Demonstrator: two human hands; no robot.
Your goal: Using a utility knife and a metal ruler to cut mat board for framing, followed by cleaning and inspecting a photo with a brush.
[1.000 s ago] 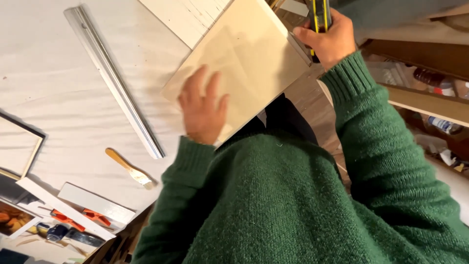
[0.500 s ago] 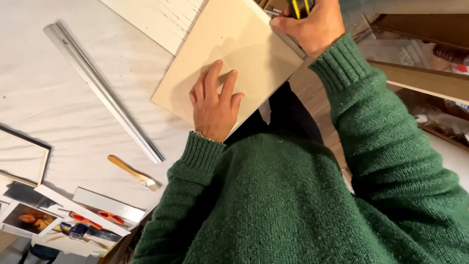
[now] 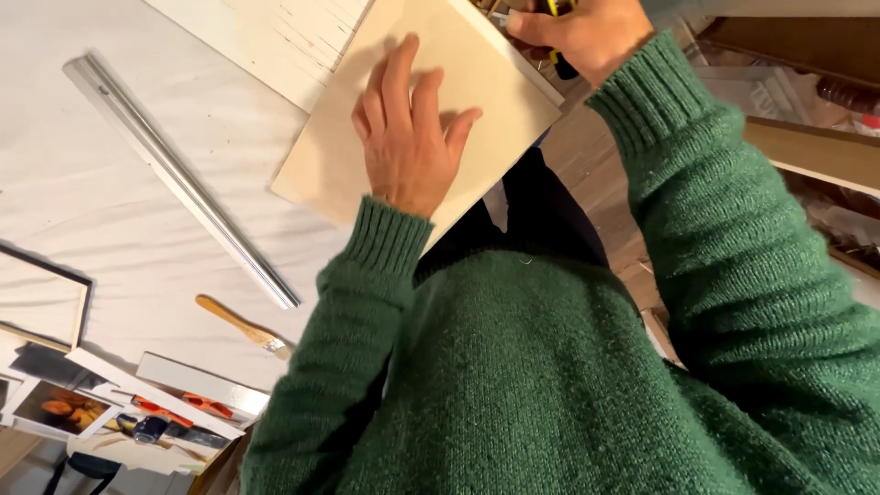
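A pale thin wooden board (image 3: 477,92) lies on the white cloth-covered table (image 3: 110,229), overhanging its edge. My left hand (image 3: 408,137) presses flat on the board with fingers spread. My right hand (image 3: 587,32) is at the board's far edge, closed around a yellow and black utility knife (image 3: 555,18), only partly visible at the top of the view. Both arms wear green knitted sleeves.
A long metal ruler (image 3: 183,183) lies diagonally left of the board. A wooden-handled brush (image 3: 243,325) rests below it. A framed panel (image 3: 37,298), photos (image 3: 60,408) and orange-handled scissors (image 3: 183,408) sit lower left. A white plank (image 3: 266,37) lies above. Shelves (image 3: 816,147) stand right.
My left hand slid up the board from its lower edge to its middle. The right hand with the knife stayed at the board's far edge; the view shifted.
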